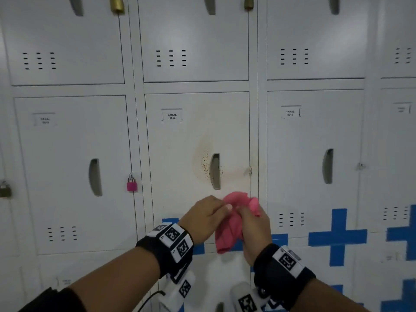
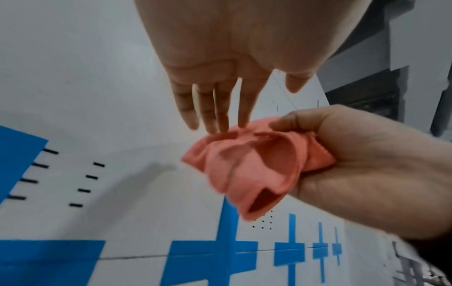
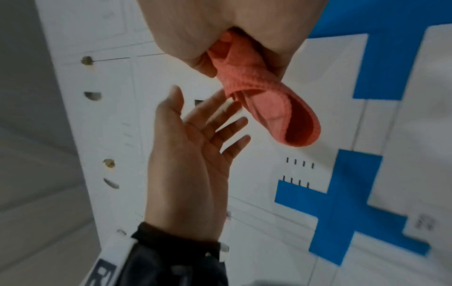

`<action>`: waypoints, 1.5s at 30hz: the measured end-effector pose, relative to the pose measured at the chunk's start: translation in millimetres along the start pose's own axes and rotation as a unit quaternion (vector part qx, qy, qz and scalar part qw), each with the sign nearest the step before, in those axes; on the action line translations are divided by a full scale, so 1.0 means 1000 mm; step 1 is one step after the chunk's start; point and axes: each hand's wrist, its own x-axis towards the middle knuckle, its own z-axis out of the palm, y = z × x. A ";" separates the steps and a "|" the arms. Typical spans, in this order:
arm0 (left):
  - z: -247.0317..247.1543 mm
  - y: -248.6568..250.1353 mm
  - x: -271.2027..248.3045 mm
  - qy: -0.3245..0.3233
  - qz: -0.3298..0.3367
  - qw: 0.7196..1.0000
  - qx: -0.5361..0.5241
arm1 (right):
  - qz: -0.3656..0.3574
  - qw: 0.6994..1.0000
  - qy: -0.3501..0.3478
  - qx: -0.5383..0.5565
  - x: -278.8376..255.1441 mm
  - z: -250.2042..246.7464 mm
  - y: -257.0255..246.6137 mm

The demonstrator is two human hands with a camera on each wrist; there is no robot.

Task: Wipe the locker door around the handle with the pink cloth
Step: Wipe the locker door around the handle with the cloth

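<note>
My right hand (image 1: 249, 219) grips the bunched pink cloth (image 1: 231, 224) in front of the lower part of the middle locker door (image 1: 180, 172), labelled YAKAL 0014. The cloth (image 2: 254, 166) hangs out of the fist (image 3: 244, 63). My left hand (image 1: 209, 212) is beside it with straight fingers (image 2: 220, 108), their tips at the cloth's edge; the palm (image 3: 190, 154) is spread. The recessed handle (image 1: 215, 171) is above both hands, with brown specks and a stain ring (image 1: 203, 163) to its left.
Neighbouring lockers have the same recessed handles (image 1: 95, 176) (image 1: 328, 165). A pink padlock (image 1: 132, 183) hangs left of the middle door; brass padlocks (image 1: 117, 4) hang above. Blue tape crosses (image 1: 337, 237) mark the lower right lockers.
</note>
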 end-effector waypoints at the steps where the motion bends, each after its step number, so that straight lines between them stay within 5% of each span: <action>1: -0.004 -0.005 0.002 0.020 0.010 0.999 0.047 | -0.036 0.999 0.028 -0.027 0.005 -0.001 -0.005; 8: -0.050 -0.043 0.011 0.151 0.010 0.941 0.304 | -0.289 0.941 0.066 -0.163 0.025 0.010 -0.066; 13: -0.069 -0.065 0.020 0.194 -0.024 0.908 0.371 | -0.437 0.833 0.014 -0.340 0.073 0.021 -0.081; 19: -0.069 -0.094 0.033 0.134 -0.126 0.885 0.428 | -0.385 0.676 -0.036 -0.627 0.116 0.018 -0.041; 24: -0.063 -0.105 0.042 0.129 -0.137 0.879 0.438 | -0.397 0.605 -0.022 -0.690 0.114 0.012 -0.015; 32: -0.061 -0.101 0.043 0.124 -0.152 0.882 0.429 | -0.383 0.581 -0.059 -0.716 0.097 0.006 0.023; 34: -0.061 -0.099 0.043 0.123 -0.159 0.880 0.430 | -0.368 0.620 -0.072 -0.689 0.089 0.004 0.029; 36: -0.061 -0.097 0.042 0.121 -0.163 0.878 0.435 | -0.370 0.690 -0.076 -0.617 0.084 0.004 0.029; 39: -0.061 -0.096 0.041 0.118 -0.168 0.875 0.439 | -0.382 0.776 -0.014 -0.501 0.083 0.008 0.014; 41: -0.062 -0.095 0.042 0.120 -0.167 0.874 0.440 | -0.419 0.793 0.026 -0.441 0.085 0.016 -0.009; 45: -0.062 -0.093 0.042 0.120 -0.169 0.872 0.444 | -0.456 0.779 0.043 -0.428 0.106 0.035 -0.060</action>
